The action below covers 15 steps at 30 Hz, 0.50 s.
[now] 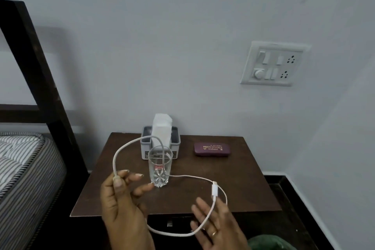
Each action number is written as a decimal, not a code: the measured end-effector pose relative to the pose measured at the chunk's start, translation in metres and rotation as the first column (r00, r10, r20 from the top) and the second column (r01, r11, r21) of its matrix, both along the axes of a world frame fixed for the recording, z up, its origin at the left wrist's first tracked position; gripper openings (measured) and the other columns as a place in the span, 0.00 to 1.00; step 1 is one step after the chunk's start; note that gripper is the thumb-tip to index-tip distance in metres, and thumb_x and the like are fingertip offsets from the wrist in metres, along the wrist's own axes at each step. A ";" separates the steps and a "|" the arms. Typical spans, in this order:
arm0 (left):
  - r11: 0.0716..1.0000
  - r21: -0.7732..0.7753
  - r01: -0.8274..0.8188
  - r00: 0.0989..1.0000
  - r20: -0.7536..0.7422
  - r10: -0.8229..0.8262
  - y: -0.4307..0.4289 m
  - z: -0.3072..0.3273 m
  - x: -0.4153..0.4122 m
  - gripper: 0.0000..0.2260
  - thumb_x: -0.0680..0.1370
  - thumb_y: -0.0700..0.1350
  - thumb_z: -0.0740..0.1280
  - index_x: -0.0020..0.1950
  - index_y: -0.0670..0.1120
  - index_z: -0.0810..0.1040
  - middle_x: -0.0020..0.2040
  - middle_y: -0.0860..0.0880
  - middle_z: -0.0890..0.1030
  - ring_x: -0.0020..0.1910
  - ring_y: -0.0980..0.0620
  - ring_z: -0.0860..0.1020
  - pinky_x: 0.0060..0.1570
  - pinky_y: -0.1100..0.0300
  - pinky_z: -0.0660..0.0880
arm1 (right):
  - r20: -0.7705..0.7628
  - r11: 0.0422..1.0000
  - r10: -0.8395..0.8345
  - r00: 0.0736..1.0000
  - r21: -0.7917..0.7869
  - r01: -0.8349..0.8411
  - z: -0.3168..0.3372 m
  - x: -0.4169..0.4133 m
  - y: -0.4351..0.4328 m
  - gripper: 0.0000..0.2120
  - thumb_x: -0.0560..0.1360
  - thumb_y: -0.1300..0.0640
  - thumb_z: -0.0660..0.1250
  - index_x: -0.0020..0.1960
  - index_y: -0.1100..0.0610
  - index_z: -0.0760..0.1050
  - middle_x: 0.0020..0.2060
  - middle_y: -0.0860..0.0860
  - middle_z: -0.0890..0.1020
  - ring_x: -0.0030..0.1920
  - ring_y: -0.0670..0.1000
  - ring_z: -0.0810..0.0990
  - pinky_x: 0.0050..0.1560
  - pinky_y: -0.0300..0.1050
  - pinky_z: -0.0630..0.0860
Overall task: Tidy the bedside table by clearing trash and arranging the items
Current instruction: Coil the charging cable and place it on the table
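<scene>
A white charging cable [129, 145] loops above the brown bedside table [243, 199]. My left hand [123, 205] pinches the cable between thumb and fingers near the table's front left. My right hand [217, 227] is spread open below the table's front edge, and the cable drapes across its fingers with the white plug [214, 189] just above them. A clear glass tumbler [159, 167] stands upright mid-table, close to my left fingertips. Behind it sits a grey tissue holder [176, 142] with white tissues [161, 128]. A maroon glasses case [211, 149] lies at the back right.
The table stands against a pale wall with a switch panel [274, 64] at the upper right. A dark bed frame [40, 79] and a striped mattress [26, 166] lie to the left. A drawer handle [170, 223] shows below the tabletop. Green fabric [272, 242] shows at the bottom edge.
</scene>
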<state>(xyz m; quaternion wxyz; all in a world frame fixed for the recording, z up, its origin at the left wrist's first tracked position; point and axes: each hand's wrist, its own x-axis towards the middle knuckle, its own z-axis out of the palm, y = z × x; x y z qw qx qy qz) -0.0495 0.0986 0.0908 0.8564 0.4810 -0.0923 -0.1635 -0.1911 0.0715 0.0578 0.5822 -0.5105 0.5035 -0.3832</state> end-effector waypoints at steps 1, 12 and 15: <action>1.000 0.019 0.022 1.000 0.012 -0.022 0.001 -0.001 -0.003 0.13 0.82 0.47 0.53 0.43 0.56 0.73 0.33 0.58 0.82 0.24 0.60 0.79 0.17 0.75 0.57 | 0.093 1.000 -0.002 0.996 0.017 0.001 0.004 0.004 0.005 0.11 0.79 0.57 0.56 0.56 0.59 0.74 0.38 0.55 0.86 0.39 0.52 0.85 0.39 0.46 0.81; 0.857 0.356 0.372 0.827 0.293 -0.480 0.028 0.014 0.006 0.05 0.67 0.47 0.72 0.40 0.53 0.85 0.38 0.48 0.81 0.25 0.54 0.78 0.25 0.64 0.76 | -0.329 0.598 -0.250 0.911 -0.792 -0.122 0.009 0.007 0.022 0.15 0.67 0.69 0.69 0.49 0.55 0.84 0.39 0.44 0.73 0.39 0.37 0.74 0.43 0.25 0.70; 0.812 0.461 0.358 0.759 0.363 -0.540 0.032 0.018 0.004 0.03 0.66 0.44 0.75 0.35 0.52 0.83 0.32 0.49 0.82 0.25 0.55 0.78 0.25 0.64 0.75 | -0.362 0.544 -0.343 0.867 -0.829 -0.131 0.013 0.014 0.027 0.22 0.66 0.69 0.74 0.55 0.50 0.80 0.38 0.45 0.80 0.38 0.39 0.77 0.41 0.37 0.76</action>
